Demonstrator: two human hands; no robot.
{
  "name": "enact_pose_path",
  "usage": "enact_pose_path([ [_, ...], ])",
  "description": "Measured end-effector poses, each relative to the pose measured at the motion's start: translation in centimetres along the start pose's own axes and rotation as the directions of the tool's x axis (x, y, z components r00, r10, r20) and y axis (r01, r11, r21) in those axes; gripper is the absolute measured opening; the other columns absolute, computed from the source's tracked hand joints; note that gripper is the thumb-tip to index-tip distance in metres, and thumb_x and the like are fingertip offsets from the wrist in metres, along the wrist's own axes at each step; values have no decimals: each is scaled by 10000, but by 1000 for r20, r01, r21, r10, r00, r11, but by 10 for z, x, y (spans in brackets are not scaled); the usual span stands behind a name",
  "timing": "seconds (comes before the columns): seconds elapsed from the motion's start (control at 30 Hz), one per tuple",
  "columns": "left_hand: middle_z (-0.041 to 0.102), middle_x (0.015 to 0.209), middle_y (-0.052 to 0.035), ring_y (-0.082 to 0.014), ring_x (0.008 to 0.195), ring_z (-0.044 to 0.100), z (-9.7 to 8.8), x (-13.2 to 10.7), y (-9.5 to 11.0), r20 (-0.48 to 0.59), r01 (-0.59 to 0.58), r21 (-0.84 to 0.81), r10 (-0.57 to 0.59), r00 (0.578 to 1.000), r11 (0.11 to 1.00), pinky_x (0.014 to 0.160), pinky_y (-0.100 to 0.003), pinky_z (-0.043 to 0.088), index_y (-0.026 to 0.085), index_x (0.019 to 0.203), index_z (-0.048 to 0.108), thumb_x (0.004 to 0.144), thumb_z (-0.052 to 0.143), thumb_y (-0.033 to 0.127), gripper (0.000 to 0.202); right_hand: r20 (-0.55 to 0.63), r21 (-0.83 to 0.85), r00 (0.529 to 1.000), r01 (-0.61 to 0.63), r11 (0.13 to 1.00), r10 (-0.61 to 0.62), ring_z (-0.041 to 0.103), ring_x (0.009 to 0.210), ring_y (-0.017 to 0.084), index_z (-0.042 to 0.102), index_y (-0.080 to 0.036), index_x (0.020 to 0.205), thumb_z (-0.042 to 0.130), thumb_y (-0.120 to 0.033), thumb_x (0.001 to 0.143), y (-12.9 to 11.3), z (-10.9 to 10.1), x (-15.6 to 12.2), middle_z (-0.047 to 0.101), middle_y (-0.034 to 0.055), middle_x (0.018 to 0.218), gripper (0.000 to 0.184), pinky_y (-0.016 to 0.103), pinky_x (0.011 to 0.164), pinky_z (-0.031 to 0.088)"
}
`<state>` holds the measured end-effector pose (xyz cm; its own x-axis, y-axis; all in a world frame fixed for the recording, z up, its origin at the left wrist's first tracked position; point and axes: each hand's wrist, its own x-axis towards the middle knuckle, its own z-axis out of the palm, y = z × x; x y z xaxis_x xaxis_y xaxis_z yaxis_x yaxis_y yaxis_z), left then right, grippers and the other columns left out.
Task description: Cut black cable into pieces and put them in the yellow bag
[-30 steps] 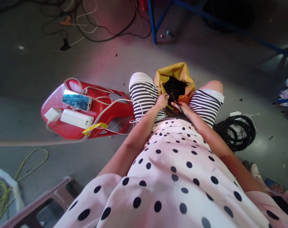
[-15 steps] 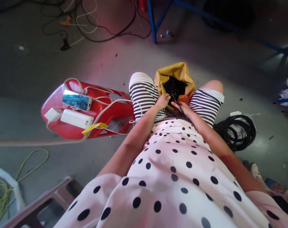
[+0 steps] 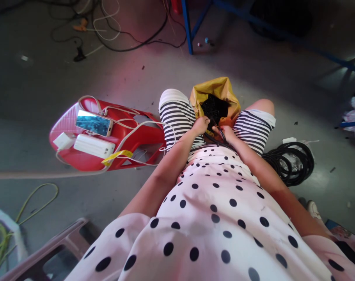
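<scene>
I sit with a yellow bag between my knees, its mouth full of small black parts. My left hand is closed in a pinch at the bag's near edge, on something thin and black that I cannot make out. My right hand is closed beside it on thin black cables that run across my lap. The two hands almost touch. My striped shorts and dotted top hide the lower part of the bag.
A red plastic stool at my left carries a phone, a white power bank and white cords. A black cable coil lies on the floor at my right. Blue frame legs and loose wires are ahead; yellow-green cord at far left.
Hardly anything differs; my hands stay together at the bag's mouth with only slight finger shifts, and the view has drifted a little.
</scene>
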<state>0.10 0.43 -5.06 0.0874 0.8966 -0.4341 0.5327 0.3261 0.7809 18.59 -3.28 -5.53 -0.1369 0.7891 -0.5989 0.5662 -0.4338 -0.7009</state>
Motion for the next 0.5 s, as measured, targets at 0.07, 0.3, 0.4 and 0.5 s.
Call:
enact_pose_path([
  [0.07, 576, 683, -63, -294, 927, 698, 0, 0, 1, -7, 11, -8, -11, 1000, 1000, 1010, -441, 547, 208, 697, 590, 1008, 605, 148, 317, -8, 31, 1000, -18, 999, 18, 528, 507, 190, 559, -241, 703, 769, -897, 805, 1, 1, 0, 526, 16, 557, 697, 351, 516, 429],
  [0.3, 543, 677, 13, -156, 678, 601, -5, -12, 18, 81, 307, -577, -321, 944, 757, 811, -324, 595, 196, 907, 619, 1058, 622, 189, 151, -88, 180, 994, -48, 982, 64, 565, 507, 205, 576, -246, 731, 734, -943, 815, 5, 3, 6, 582, 47, 573, 720, 343, 475, 441],
  [0.4, 599, 741, 15, -130, 645, 616, -2, -19, 32, 219, 410, -829, -455, 863, 379, 739, -284, 601, 202, 994, 561, 1057, 613, 152, 96, -113, 252, 991, -48, 967, 78, 541, 515, 178, 554, -243, 715, 723, -925, 849, 2, 3, 4, 589, 53, 569, 716, 318, 481, 427],
  [0.5, 521, 700, 51, -88, 523, 496, 3, -23, 44, 211, 374, -874, -452, 867, 310, 586, -214, 498, 212, 974, 501, 1109, 501, 149, 149, -79, 341, 991, -72, 937, 105, 542, 516, 180, 568, -236, 764, 708, -884, 903, -6, 2, 0, 590, 56, 564, 678, 321, 479, 430],
])
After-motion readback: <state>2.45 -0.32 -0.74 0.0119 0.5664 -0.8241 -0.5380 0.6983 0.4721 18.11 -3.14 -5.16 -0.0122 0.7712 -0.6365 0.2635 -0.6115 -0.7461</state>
